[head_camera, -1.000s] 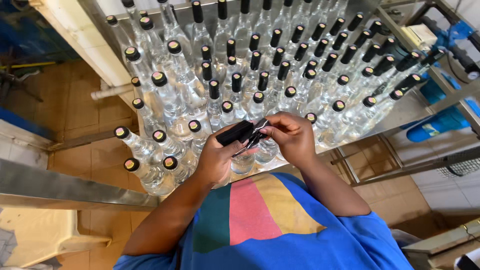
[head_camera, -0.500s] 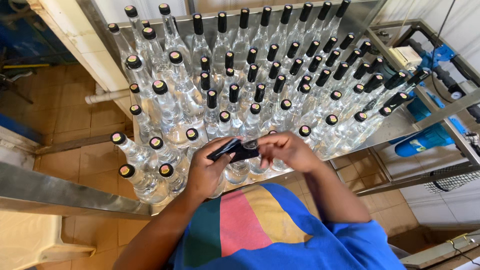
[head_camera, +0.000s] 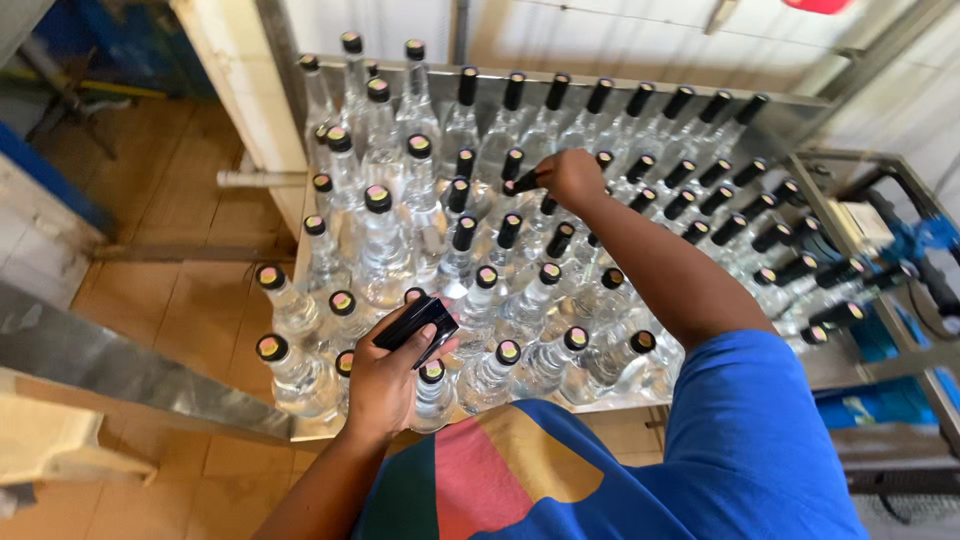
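Right hand (head_camera: 570, 176) reaches out over the middle of the counter (head_camera: 690, 100), fingers pinched together on a black sleeve (head_camera: 525, 183) at the neck of one clear bottle (head_camera: 497, 205) in the packed rows. Sleeve looks partly seated; whether it is fully down cannot be told.

Left hand (head_camera: 385, 385) hangs back at the near edge, fingers curled around a bundle of black sleeves (head_camera: 415, 326), held flat above the front bottles.

Around both hands: clear glass bottles standing upright, close together, most touching. Far and right rows already wear long black sleeves over their caps. Near-left bottles show bare round caps (head_camera: 271, 347), pale centre with dark rim.

Metal counter has a raised back wall. Tiled floor (head_camera: 190, 300) lies to the left, a blue machine part (head_camera: 925, 240) to the right.

Step in hand, by my judgement: sleeving bottle necks one at a time, roughly two-thirds through. Next move calls for drawing one sleeve off the bundle and lining it up squarely over a bare cap.
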